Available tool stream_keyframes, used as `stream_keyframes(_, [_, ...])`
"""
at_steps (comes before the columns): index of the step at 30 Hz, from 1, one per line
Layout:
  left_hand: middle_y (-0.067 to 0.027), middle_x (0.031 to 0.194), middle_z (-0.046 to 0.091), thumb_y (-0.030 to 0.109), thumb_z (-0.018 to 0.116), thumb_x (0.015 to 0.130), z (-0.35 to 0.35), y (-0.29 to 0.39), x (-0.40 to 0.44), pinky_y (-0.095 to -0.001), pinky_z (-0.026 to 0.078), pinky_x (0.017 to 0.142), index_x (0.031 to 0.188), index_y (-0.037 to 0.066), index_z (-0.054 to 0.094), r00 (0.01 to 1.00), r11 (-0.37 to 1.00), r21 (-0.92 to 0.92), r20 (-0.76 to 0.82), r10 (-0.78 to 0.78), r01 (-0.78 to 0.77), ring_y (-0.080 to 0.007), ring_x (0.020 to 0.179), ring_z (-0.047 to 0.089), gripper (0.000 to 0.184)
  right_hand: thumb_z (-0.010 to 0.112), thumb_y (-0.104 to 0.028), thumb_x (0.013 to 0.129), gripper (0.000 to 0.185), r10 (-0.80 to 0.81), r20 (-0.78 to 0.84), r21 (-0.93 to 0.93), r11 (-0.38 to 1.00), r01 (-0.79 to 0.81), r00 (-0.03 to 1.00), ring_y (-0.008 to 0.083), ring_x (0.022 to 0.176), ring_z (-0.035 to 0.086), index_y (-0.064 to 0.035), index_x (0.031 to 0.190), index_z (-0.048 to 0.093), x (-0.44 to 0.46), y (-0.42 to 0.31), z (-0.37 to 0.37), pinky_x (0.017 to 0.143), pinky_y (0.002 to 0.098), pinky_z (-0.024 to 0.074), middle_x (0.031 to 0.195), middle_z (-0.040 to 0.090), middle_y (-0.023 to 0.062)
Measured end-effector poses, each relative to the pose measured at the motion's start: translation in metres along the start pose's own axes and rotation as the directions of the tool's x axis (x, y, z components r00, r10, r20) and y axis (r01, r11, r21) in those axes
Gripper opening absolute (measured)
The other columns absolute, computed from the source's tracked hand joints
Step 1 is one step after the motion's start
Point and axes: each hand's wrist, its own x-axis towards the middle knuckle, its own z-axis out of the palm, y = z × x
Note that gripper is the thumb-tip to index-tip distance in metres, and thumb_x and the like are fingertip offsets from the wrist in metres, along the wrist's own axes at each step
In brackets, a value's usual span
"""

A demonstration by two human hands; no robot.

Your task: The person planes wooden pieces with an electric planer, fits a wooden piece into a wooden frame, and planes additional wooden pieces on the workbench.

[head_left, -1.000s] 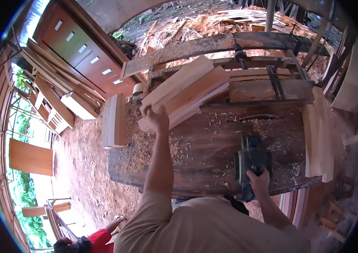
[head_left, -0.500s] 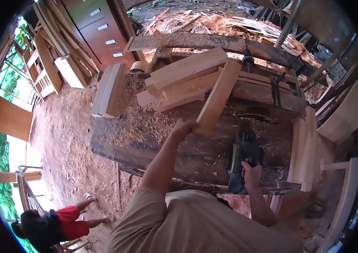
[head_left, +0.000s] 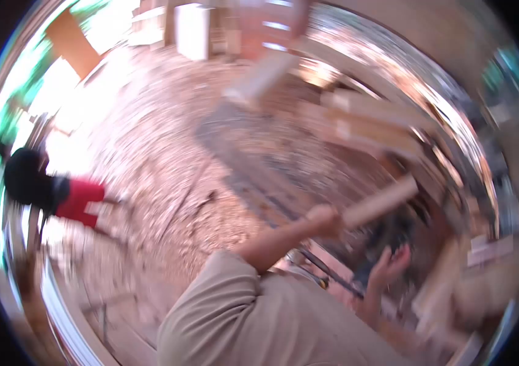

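The view is strongly blurred. My left hand (head_left: 325,221) is closed round the near end of a light wooden piece (head_left: 381,202), which points up and to the right over the dark workbench (head_left: 272,183). Below that piece, at the lower right, my right hand (head_left: 391,265) has its fingers apart and holds nothing. Beside it is the dark power planer (head_left: 372,244), only dimly visible. More wooden pieces (head_left: 388,119) lie on the bench's far part.
Another person (head_left: 46,183) in red shorts is at the left. A wooden block (head_left: 262,79) sits at the bench's left end. Shavings (head_left: 223,216) cover the ground beside the bench. Boards (head_left: 449,280) are at the lower right.
The view has swung left, blurring everything. My left hand drew one wooden piece off the pile and brought it nearer. My right hand has let go of the planer and opened.
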Motion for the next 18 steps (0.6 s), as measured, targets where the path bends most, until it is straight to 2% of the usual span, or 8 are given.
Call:
stream_keyframes(1, [-0.0200,0.065,0.066,0.037,0.068,0.069,0.041,-0.038,-0.023,-0.0458,0.055,0.057,0.066,0.005,0.071,0.992,0.987,-0.160,-0.115,-0.045,0.026,-0.0338,0.063,0.068,0.032,0.066,-0.009,0.091,0.048,0.097,0.159,0.422,0.893,-0.156,0.983,0.0174,0.096,0.056,0.0016,0.133,0.047,-0.016,-0.010,0.023,0.088,0.0315,0.0471,0.115,0.057,0.0110])
stream_keyframes(2, [-0.0197,0.068,0.067,0.036,0.071,0.068,0.032,-0.052,-0.056,-0.0448,0.055,0.058,0.071,0.003,0.070,1.000,0.992,-0.129,-0.024,0.013,-0.016,-0.0341,0.064,0.068,0.033,0.065,-0.017,0.093,0.042,0.180,0.322,0.360,0.884,-0.296,0.930,0.0191,0.087,0.058,0.0008,0.128,0.051,-0.034,-0.006,0.045,0.082,0.0311,0.0491,0.110,0.058,0.0085])
stream_keyframes(4, [-0.0172,0.075,0.067,0.029,0.077,0.064,0.035,-0.091,-0.139,-0.0427,0.056,0.066,0.081,0.003,0.069,0.990,0.978,-0.164,-0.074,0.118,-0.129,-0.0353,0.072,0.068,0.032,0.067,-0.032,0.093,0.036,0.488,0.807,0.199,0.304,-0.932,0.331,0.0209,0.078,0.057,-0.0056,0.116,0.059,-0.073,-0.055,0.080,0.075,0.0331,0.0495,0.106,0.058,0.0059])
stream_keyframes(6, [-0.0169,0.096,0.064,0.023,0.077,0.060,0.018,-0.115,-0.224,-0.0459,0.053,0.080,0.078,0.004,0.069,0.999,0.953,-0.300,-0.032,0.026,-0.034,-0.0352,0.092,0.065,0.028,0.074,-0.054,0.081,0.043,0.631,0.775,-0.037,0.101,-0.994,0.035,0.0210,0.078,0.058,-0.0187,0.103,0.060,-0.126,-0.077,0.119,0.069,0.0358,0.0466,0.091,0.061,0.0017])
stream_keyframes(10, [-0.0150,0.098,0.063,0.019,0.075,0.059,0.026,-0.154,-0.382,-0.0397,0.053,0.085,0.083,0.003,0.073,0.924,0.917,-0.288,-0.183,-0.336,0.277,-0.0317,0.098,0.062,0.029,0.069,-0.051,0.084,0.043,0.496,0.868,-0.136,0.221,-0.966,-0.009,0.0286,0.105,0.060,-0.0147,0.107,0.063,-0.240,-0.107,0.183,0.087,0.0439,0.0541,0.114,0.062,0.0086])
stream_keyframes(13, [-0.0153,0.097,0.063,0.018,0.074,0.057,0.042,-0.175,-0.479,-0.0397,0.052,0.085,0.084,0.002,0.074,0.739,0.763,-0.542,-0.340,-0.582,0.351,-0.0325,0.097,0.062,0.032,0.073,-0.042,0.085,0.049,0.425,0.903,-0.173,0.219,-0.960,-0.065,0.0296,0.105,0.061,-0.0148,0.122,0.057,-0.318,-0.149,0.232,0.087,0.0486,0.0532,0.116,0.063,0.0073])
stream_keyframes(14, [-0.0172,0.101,0.064,0.019,0.074,0.057,0.015,-0.171,-0.504,-0.0410,0.053,0.083,0.088,0.001,0.073,0.684,0.605,-0.614,-0.141,-0.715,0.506,-0.0338,0.095,0.063,0.036,0.074,-0.041,0.084,0.048,0.440,0.888,-0.270,0.263,-0.926,-0.134,0.0293,0.103,0.061,-0.0153,0.121,0.058,-0.332,-0.181,0.242,0.084,0.0487,0.0531,0.114,0.064,0.0063])
stream_keyframes(18, [-0.0166,0.096,0.068,0.028,0.079,0.060,0.014,-0.190,-0.590,-0.0412,0.054,0.081,0.097,0.002,0.072,0.585,0.589,-0.595,-0.230,-0.777,0.548,-0.0352,0.090,0.066,0.046,0.070,-0.035,0.085,0.032,0.324,0.894,-0.439,0.490,-0.753,-0.310,0.0215,0.093,0.059,-0.0179,0.110,0.060,-0.386,-0.268,0.272,0.084,0.0440,0.0473,0.101,0.063,0.0016])
